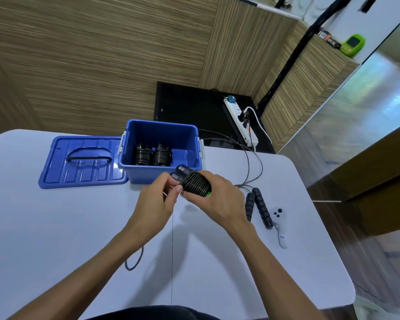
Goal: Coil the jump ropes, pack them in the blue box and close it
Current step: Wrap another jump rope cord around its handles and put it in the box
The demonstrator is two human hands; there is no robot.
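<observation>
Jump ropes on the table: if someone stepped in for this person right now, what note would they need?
Left hand: pinches the cord end at the coiled rope.
Right hand: grips that coiled rope, just in front of the blue box.
Done: two coiled ropes already stand in the box.
Left: finish this coil and put it in; coil the loose rope, whose handles lie on the table to the right; fit the lid, lying left of the box.

Blue box (pixel 134 174) open-topped, right half free
</observation>
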